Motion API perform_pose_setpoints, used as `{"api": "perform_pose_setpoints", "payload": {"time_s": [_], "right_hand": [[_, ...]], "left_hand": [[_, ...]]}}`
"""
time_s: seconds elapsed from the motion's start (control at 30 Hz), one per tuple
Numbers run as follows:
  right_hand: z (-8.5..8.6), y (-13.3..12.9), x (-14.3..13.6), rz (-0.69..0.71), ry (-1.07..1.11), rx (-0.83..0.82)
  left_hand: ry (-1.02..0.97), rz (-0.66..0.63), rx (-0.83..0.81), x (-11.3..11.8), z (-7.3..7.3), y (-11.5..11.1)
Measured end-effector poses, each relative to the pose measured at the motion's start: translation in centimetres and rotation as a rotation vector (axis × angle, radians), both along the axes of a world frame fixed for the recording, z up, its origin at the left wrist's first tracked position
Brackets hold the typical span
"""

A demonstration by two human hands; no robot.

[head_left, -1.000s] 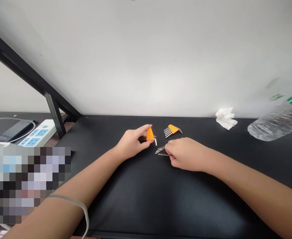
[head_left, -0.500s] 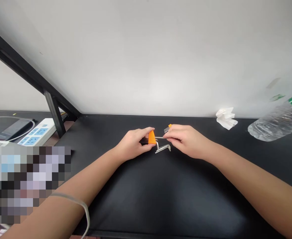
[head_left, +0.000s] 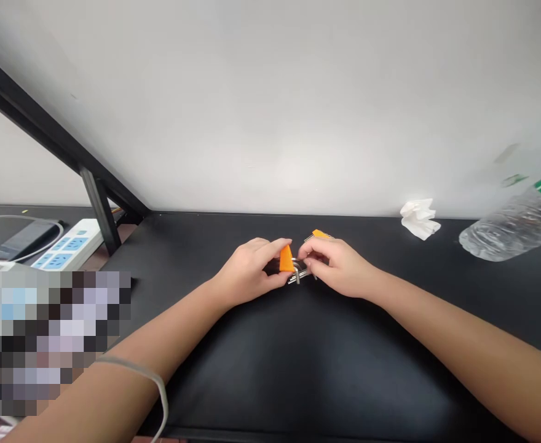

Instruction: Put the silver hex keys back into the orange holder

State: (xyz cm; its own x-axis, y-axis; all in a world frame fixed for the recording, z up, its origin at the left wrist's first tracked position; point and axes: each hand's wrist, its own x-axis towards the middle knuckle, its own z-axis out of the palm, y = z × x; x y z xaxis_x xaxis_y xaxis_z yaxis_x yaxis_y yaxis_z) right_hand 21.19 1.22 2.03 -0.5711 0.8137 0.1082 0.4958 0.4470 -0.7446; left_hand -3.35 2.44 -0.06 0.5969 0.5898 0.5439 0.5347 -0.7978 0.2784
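Between thumb and fingers, my left hand (head_left: pixel 254 271) holds an orange holder (head_left: pixel 286 258) with bent metal hex keys at its right side. My right hand (head_left: pixel 332 266) is pinched at the right of these keys; what its fingertips grip is too small to make out. Loose L-shaped hex keys (head_left: pixel 292 280) lie on the black table just below the holder. A second orange holder (head_left: pixel 319 234) with thin keys rests behind my right hand, partly hidden by it.
A crumpled white tissue (head_left: pixel 419 219) and a clear plastic bottle (head_left: pixel 505 234) lie at the right by the wall. On the left are a white power strip (head_left: pixel 70 246), a phone (head_left: pixel 24 240), cables and a black metal frame (head_left: pixel 99 209). A cable crosses my left forearm.
The orange holder in my left hand has shifted slightly right and down. My right hand has moved slightly down, its fingers more curled, showing more of the second holder. The long key between the hands no longer shows.
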Motion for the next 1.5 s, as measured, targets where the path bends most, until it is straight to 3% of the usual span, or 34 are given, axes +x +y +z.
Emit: {"api": "perform_pose_setpoints", "payload": {"time_s": [0.2, 0.5, 0.67, 0.9, 1.1, 1.27, 1.5], "right_hand": [[-0.8, 0.5, 1.0, 0.178, -0.335, 0.232], [-1.1, -0.4, 0.1, 0.150, -0.573, 0.312], [-0.6, -0.8, -0.1, 0.154, -0.466, 0.293], [0.5, 0.2, 0.7, -0.091, -0.249, 0.257], [0.5, 0.5, 1.1, 0.011, -0.217, 0.323], [0.8, 0.5, 1.3, 0.006, -0.217, 0.345], [1.5, 0.3, 1.7, 0.055, -0.263, 0.418]], "left_hand": [[-0.050, 0.082, -0.262, -0.3, -0.5, 0.5], [0.008, 0.100, -0.360, -0.2, -0.3, 0.6], [-0.006, 0.109, -0.382, -0.4, -0.5, 0.8], [-0.110, 0.077, -0.423, -0.2, -0.4, 0.4], [-0.123, 0.079, -0.385, -0.2, -0.4, 0.3], [-0.108, 0.082, -0.337, -0.4, -0.6, 0.3], [-0.031, 0.060, -0.116, -0.6, -0.7, 0.6]]}}
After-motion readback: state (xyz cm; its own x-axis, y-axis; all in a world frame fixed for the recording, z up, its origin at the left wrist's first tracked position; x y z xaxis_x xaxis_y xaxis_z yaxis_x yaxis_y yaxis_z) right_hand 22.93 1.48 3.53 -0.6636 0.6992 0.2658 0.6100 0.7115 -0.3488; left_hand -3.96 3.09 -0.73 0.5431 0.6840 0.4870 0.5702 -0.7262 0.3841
